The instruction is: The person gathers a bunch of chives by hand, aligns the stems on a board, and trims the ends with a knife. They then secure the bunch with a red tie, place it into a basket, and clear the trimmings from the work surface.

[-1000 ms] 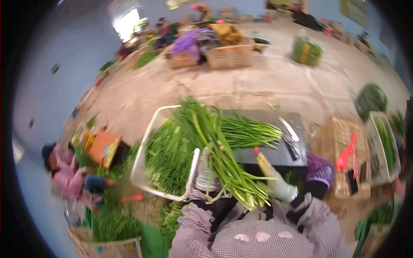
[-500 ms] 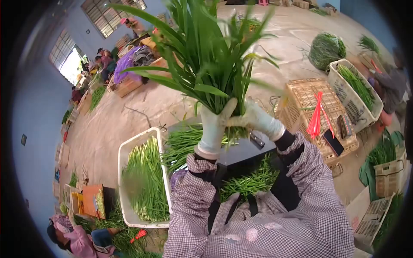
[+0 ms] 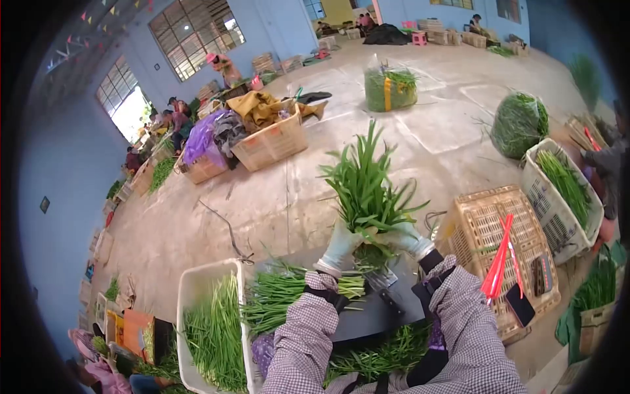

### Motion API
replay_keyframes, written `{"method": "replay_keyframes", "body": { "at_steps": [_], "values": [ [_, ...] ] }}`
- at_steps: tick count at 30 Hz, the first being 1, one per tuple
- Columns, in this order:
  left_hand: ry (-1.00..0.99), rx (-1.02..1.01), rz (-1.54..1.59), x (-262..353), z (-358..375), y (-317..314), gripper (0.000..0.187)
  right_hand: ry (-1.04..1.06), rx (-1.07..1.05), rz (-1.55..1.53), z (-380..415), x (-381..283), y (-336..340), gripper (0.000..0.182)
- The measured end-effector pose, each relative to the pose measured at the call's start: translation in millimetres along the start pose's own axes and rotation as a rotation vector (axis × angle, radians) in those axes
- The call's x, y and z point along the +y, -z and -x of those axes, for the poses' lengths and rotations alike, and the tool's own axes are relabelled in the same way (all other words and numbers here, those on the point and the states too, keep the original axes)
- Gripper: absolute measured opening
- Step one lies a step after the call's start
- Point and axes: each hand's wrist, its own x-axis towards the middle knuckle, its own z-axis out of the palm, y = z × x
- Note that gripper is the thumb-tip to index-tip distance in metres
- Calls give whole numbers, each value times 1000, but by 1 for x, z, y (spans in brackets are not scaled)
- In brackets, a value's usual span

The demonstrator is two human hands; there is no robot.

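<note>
A bunch of broad, flat green leaves stands upright over the dark board, its tips pointing away from me. My left hand, in a pale glove, is closed round the bunch's lower left side. From the right, my right hand, gloved too, grips the same base. Just below them a knife with a black handle lies on the board. Beside it on the left is a heap of long thin green stalks. Cut greens lie in front of my lap.
At left stands a white crate of green stalks. To the right, an upturned beige crate carries red ties and a phone. Beyond are another white crate, bagged greens and several people along the walls.
Both hands have lowered the bunch towards the board, still gripping it. My view has tilted up, showing more floor and the far wall.
</note>
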Motion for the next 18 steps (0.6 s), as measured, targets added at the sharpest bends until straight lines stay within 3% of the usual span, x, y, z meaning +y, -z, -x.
{"method": "replay_keyframes", "body": {
  "at_steps": [1,2,4,5,6,8,9,11,12,14,15,16,17,18],
  "values": [
    [47,-38,16,4,-5,0,79,-245,-253,-161,-2,5,-1,58],
    [64,-34,20,9,-9,0,79,-255,-262,-172,3,7,-2,58],
    [-87,-198,-162,21,-24,5,84,22,-120,-976,-1,-30,9,48],
    [-95,-221,-218,34,-27,2,89,193,-91,-977,-17,-31,6,60],
    [-86,-217,-216,35,-33,3,89,187,-94,-984,-23,-30,10,60],
    [-107,-204,-684,29,-41,9,80,305,71,-786,-32,-22,15,54],
    [-187,-288,-1126,70,-37,-8,101,182,132,-995,-56,14,-1,50],
    [-234,-185,-1230,94,-19,-19,95,-23,339,-1439,-102,82,-33,44],
    [-289,-82,-1342,104,-11,-22,90,-29,332,-1439,-92,59,-20,44],
    [-282,-39,-1343,121,7,-18,81,194,600,-54,-64,-29,30,32],
    [-327,72,-1221,126,21,-10,79,-30,583,-380,-59,-38,36,22],
    [-364,178,-1095,131,39,-3,77,-59,659,-855,-57,-40,35,14],
    [-353,236,-981,139,60,2,60,80,675,-469,-59,-32,28,13],
    [-336,241,-984,137,81,10,60,217,668,-81,-61,-25,21,13]
  ]
}}
